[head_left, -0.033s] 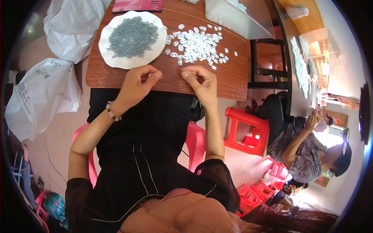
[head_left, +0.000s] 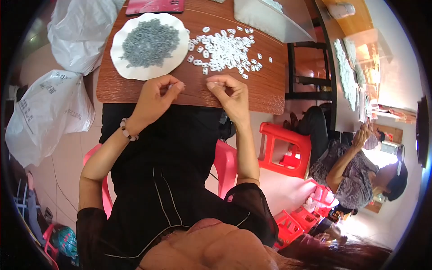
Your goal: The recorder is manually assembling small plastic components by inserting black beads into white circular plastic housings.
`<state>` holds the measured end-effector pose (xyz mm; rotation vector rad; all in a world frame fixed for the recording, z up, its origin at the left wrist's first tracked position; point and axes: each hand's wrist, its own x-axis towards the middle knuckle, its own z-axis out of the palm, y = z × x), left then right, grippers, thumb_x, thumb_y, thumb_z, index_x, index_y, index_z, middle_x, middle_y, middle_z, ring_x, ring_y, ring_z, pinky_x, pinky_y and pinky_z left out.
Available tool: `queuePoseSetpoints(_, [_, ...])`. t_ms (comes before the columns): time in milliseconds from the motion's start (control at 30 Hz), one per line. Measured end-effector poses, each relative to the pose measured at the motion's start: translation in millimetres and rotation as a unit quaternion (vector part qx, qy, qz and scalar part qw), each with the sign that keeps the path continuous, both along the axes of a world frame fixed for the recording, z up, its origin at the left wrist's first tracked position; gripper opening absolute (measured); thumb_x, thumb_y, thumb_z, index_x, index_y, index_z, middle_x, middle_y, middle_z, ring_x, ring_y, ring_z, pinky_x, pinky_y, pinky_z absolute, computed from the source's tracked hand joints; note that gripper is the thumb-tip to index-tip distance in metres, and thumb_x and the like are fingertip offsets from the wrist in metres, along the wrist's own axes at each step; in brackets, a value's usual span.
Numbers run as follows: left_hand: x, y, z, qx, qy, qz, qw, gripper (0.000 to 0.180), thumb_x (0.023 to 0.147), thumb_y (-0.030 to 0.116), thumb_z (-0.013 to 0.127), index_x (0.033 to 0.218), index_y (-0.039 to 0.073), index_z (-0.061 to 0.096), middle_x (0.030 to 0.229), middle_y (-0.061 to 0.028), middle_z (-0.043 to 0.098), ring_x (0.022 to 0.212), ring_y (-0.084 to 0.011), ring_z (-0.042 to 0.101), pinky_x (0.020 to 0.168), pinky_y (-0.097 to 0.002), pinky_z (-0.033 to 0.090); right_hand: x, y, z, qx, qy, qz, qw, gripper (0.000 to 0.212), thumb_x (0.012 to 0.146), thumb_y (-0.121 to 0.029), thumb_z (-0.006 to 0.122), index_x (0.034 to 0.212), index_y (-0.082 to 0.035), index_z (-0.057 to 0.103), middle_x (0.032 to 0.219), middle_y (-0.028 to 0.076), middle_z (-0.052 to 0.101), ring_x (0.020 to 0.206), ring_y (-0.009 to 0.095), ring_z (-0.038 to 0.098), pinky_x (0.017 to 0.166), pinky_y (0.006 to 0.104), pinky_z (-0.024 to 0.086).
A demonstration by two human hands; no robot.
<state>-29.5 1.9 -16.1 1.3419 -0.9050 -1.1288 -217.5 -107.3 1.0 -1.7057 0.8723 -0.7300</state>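
My left hand [head_left: 158, 96] hovers over the near edge of the brown table, thumb and forefinger pinched. What it grips, if anything, is too small to make out. A short gap to the right, my right hand [head_left: 231, 93] is pinched the same way, and nothing can be named between its fingertips. Just beyond my left hand stands a white scalloped plate [head_left: 118, 58] heaped with small grey rod-like pieces [head_left: 150, 42]. Past my right hand lies a loose pile of small white plastic pieces with dark holes [head_left: 227, 51].
A pink flat box [head_left: 155, 6] and a clear-sided bin [head_left: 270, 20] sit at the table's far side. White plastic bags [head_left: 49, 112] stand on the left. To the right are a red stool [head_left: 285, 150] and another person [head_left: 348, 173] seated at a second table [head_left: 344, 90].
The table and its contents appear slightly farther left in the picture. Both hands keep the same pinched pose.
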Motion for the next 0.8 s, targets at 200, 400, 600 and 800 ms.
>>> queuePoseSetpoints(200, [2.1,0.4,3.2,0.004,0.001,-0.015,1.0,0.019,0.093,0.016,0.059,0.088,-0.002,0.064,0.069,0.0033,0.056,0.061,-0.0015,0.047,0.055,-0.0175,0.038,-5.7,5.4,4.5,0.033,0.014,0.011,0.999,0.008,0.087,-0.006,0.066,0.094,-0.002,0.067,0.08,-0.001,0.064,0.07,0.004,0.054,0.063,0.0191,0.044])
queuePoseSetpoints(400, [1.9,-1.3,8.1,0.018,0.003,-0.028,0.999,0.02,0.093,0.018,0.059,0.089,-0.001,0.064,0.069,0.004,0.055,0.062,-0.0011,0.046,0.056,-0.0171,0.037,-5.1,25.8,17.0,0.115,-0.027,0.013,0.993,0.008,0.09,-0.006,0.061,0.096,-0.002,0.065,0.081,0.0,0.065,0.071,0.004,0.056,0.062,0.0187,0.044])
queuePoseSetpoints(600, [4.6,-0.1,2.6,0.008,-0.01,-0.023,1.0,0.019,0.093,0.016,0.059,0.089,-0.002,0.064,0.071,0.0024,0.057,0.063,-0.0016,0.048,0.056,-0.0173,0.038,4.5,78.5,6.7,0.176,-0.022,0.073,0.981,0.014,0.091,-0.008,0.058,0.101,-0.001,0.066,0.08,-0.002,0.059,0.074,0.003,0.053,0.068,0.0177,0.042])
queuePoseSetpoints(800, [4.6,2.7,8.9,-0.002,-0.01,0.001,1.0,0.019,0.092,0.016,0.06,0.09,-0.003,0.064,0.074,0.0001,0.061,0.062,-0.0025,0.05,0.055,-0.0182,0.039,22.9,109.5,-11.5,0.162,0.004,0.146,0.976,0.015,0.091,-0.008,0.057,0.102,-0.001,0.065,0.08,-0.001,0.06,0.072,0.005,0.056,0.066,0.0193,0.044])
